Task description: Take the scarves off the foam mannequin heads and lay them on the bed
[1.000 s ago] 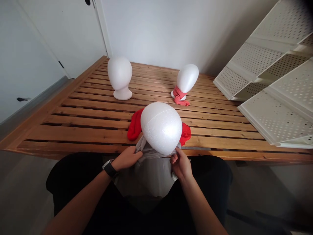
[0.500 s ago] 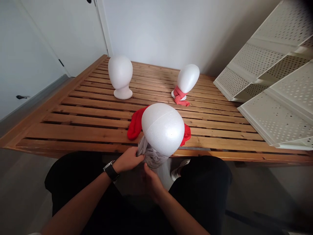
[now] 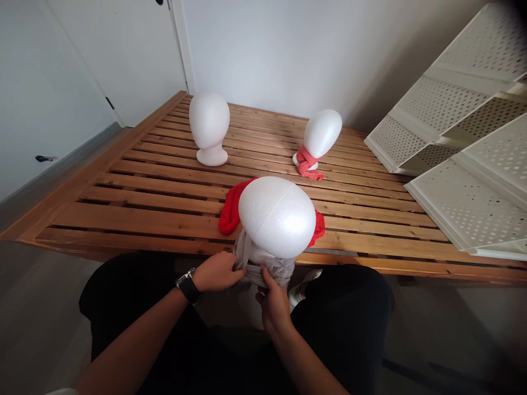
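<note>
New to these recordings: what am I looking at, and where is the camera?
No machine here: a camera worn on a person's head looks down at their own two bare hands. The left hand, with a watch, and the right hand both pinch a grey cloth gathered below a white foam head by the near edge of a slatted wooden table. A red cloth lies behind it. Farther back stand a bare foam head and one wearing a red scarf.

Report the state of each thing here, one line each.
Near foam head: grey cloth wrapped round neck.
Left hand: shut on grey cloth.
Right hand: shut on grey cloth.
Red cloth: lying on table.
Far left head: upright, bare.
Far right head: leaning, scarf round neck.
</note>
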Available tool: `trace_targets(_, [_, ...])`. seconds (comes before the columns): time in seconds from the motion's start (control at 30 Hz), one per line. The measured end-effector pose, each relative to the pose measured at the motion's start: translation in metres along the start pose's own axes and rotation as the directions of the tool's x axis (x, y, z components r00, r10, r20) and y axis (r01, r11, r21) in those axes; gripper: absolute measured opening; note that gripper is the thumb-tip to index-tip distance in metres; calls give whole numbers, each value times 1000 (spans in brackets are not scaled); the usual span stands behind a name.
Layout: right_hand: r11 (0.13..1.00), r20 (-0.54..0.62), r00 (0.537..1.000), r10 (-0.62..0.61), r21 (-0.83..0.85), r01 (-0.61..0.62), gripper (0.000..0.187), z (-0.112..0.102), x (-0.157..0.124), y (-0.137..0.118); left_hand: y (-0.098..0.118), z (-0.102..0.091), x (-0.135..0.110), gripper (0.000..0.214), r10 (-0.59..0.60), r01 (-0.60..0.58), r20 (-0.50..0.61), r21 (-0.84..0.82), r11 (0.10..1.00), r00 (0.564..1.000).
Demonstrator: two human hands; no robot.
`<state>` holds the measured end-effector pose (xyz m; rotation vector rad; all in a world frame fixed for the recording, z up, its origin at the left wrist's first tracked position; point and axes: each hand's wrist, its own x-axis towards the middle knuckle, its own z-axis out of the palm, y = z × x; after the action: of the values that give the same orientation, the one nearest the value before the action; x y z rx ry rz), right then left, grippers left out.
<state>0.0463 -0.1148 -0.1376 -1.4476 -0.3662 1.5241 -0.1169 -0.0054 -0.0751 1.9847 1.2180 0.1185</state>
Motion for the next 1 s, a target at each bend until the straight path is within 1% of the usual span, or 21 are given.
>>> trace_targets(0.07, [986, -156, 988, 20, 165, 6, 55, -6, -3, -8, -1, -4, 0, 40, -7, 6, 17, 25, 1000, 1000])
trace_targets(0.1, [975, -201, 979, 23, 221, 23, 55, -9, -5, -13, -1, -6, 0, 39, -10, 9, 30, 32, 999, 1000])
trace_targets(0.27, [934, -275, 959, -74, 317, 163, 45, -27, -11, -34, -2, -9, -1, 35, -29, 24, 83, 67, 997, 996])
trace_targets(0.37, [884, -255, 957, -139, 404, 236, 40, -40, -11, -41, -3, -11, -3, 33, -32, 23, 103, 82, 996, 994])
trace_targets(0.43, [860, -254, 955, -152, 443, 254, 37, -49, -9, -43, -5, -12, -3, 32, -38, 35, 85, 39, 999, 996])
trace_targets(0.5, [841, -289, 947, -140, 470, 268, 35, -55, -7, -45, -7, -11, -3, 31, -49, 50, 24, -44, 998, 999])
trace_targets(0.6, [809, -343, 928, -142, 500, 309, 35, -61, -5, -52, -11, -6, 0, 29, -79, 58, -79, -240, 969, 994])
trace_targets(0.63, [798, -348, 925, -154, 508, 324, 36, -62, -5, -56, -13, -4, 2, 28, -106, 65, -101, -345, 936, 989])
trace_targets(0.67, [787, -347, 922, -172, 515, 340, 38, -63, -5, -61, -13, -3, 4, 29, -141, 69, -120, -472, 879, 983])
trace_targets(0.7, [777, -341, 921, -190, 521, 353, 39, -65, -5, -67, -14, -1, 6, 30, -184, 66, -135, -605, 794, 974])
trace_targets(0.77, [757, -342, 916, -208, 537, 372, 34, -71, -3, -80, -14, -1, 10, 32, -279, 32, -155, -823, 567, 948])
trace_targets(0.8, [746, -351, 914, -206, 548, 378, 28, -76, -2, -88, -14, -3, 11, 31, -318, 7, -154, -892, 452, 936])
trace_targets(0.83, [739, -358, 914, -192, 560, 374, 21, -82, -1, -95, -14, -5, 13, 29, -349, -12, -142, -937, 349, 926])
trace_targets(0.9, [760, -326, 933, -152, 564, 321, 14, -95, 3, -108, -15, -11, 16, 19, -370, -23, -92, -982, 186, 925])
trace_targets(0.97, [832, -219, 967, -132, 505, 228, 19, -109, 6, -119, -16, -17, 19, 10, -351, -20, -48, -996, 83, 935])
trace_targets(1.0, [875, -150, 980, -132, 446, 186, 25, -116, 7, -124, -17, -20, 21, 9, -334, -13, -32, -998, 59, 942])
